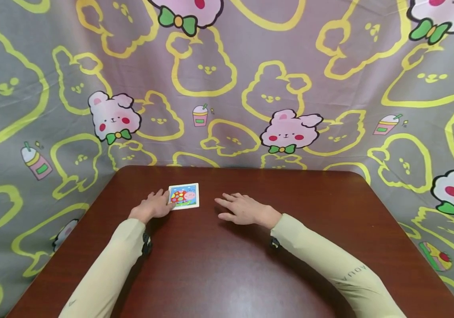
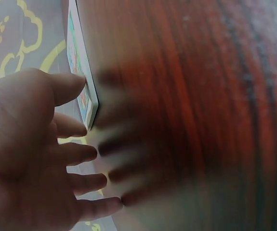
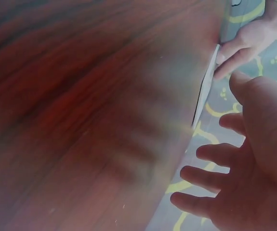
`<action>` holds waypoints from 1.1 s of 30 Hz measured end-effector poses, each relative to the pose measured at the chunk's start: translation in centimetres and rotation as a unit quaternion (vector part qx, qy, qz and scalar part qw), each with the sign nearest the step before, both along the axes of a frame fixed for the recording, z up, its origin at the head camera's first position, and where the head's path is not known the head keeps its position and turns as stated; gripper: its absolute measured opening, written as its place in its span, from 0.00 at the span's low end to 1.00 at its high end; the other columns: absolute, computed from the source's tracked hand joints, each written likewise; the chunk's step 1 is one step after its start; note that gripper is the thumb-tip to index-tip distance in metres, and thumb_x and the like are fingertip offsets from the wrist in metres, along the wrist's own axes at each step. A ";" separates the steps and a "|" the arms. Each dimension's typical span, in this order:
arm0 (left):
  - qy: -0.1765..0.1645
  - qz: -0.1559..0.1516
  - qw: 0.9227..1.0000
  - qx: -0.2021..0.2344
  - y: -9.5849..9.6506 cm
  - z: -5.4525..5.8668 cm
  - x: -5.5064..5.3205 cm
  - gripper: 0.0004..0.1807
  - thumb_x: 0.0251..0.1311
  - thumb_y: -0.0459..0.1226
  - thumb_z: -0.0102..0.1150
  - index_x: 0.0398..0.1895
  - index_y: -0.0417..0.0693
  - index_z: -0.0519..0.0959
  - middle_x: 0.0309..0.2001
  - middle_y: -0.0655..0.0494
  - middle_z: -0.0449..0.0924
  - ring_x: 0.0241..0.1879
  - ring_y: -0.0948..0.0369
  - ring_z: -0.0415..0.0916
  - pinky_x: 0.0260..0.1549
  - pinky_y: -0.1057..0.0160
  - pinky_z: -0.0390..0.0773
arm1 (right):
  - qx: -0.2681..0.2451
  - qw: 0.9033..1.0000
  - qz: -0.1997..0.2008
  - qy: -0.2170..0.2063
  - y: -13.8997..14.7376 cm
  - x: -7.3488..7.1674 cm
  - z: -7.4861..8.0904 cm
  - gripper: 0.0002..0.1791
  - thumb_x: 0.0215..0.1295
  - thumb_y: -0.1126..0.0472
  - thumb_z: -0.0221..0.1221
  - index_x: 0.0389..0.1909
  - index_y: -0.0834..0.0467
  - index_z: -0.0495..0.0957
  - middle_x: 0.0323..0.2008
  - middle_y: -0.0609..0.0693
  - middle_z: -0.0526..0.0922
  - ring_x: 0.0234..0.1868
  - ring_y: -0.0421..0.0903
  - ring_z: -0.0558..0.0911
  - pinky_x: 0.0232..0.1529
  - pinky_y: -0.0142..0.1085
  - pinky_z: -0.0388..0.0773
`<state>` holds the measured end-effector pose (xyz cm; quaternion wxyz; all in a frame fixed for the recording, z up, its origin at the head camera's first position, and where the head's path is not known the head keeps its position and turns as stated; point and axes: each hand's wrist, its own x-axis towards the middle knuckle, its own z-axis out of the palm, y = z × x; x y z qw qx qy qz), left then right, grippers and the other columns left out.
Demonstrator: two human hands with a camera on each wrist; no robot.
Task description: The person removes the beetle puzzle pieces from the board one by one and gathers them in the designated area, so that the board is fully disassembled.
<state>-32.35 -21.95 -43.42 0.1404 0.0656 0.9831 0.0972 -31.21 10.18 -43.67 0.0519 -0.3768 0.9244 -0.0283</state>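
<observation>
A small square picture puzzle board [image 1: 184, 196] with a white border lies flat on the table; its picture is a red spotted ladybug on blue and green. My left hand [image 1: 156, 205] is at the board's left side, thumb over its near-left corner, the other fingers spread down to the tabletop. In the left wrist view the thumb tip meets the edge of the board [image 2: 83, 72]. To the right of the board, with a gap between, my right hand [image 1: 246, 209] hovers low over the wood, palm down, fingers spread and holding nothing.
The dark red-brown table [image 1: 227, 265] has rounded far corners. Behind and on both sides hangs a grey curtain [image 1: 227, 79] with cartoon rabbits and yellow outlines, close to the table edges. Both forearms wear pale sleeves [image 1: 105, 269] with dark wrist straps.
</observation>
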 end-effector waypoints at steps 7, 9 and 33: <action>-0.049 0.038 0.998 0.006 -0.4 0.5 0.2 0.46 0.67 0.57 0.50 0.78 0.40 0.46 0.75 0.26 0.39 0.72 0.27 0.38 0.65 0.28 0.52 | 0.005 0.999 -0.004 -0.046 -1.2 -0.5 0.5 0.36 0.73 0.36 0.46 0.76 0.46 0.56 0.75 0.58 0.59 0.73 0.60 0.63 0.69 0.56 0.64; -0.059 0.041 0.997 0.003 -0.5 0.7 0.2 0.49 0.65 0.59 0.52 0.78 0.42 0.45 0.75 0.27 0.38 0.73 0.28 0.36 0.65 0.28 0.51 | 0.008 0.998 -0.007 -0.055 -1.4 -0.7 0.6 0.36 0.72 0.37 0.47 0.76 0.46 0.56 0.76 0.58 0.58 0.74 0.60 0.62 0.70 0.55 0.63; -0.054 -0.004 0.999 -0.009 1.9 1.4 2.1 0.54 0.53 0.62 0.64 0.78 0.50 0.53 0.76 0.30 0.43 0.74 0.30 0.37 0.66 0.28 0.49 | 0.065 0.996 -0.002 -0.058 -3.9 -1.4 1.4 0.36 0.70 0.41 0.54 0.76 0.46 0.57 0.76 0.55 0.57 0.72 0.59 0.64 0.67 0.49 0.69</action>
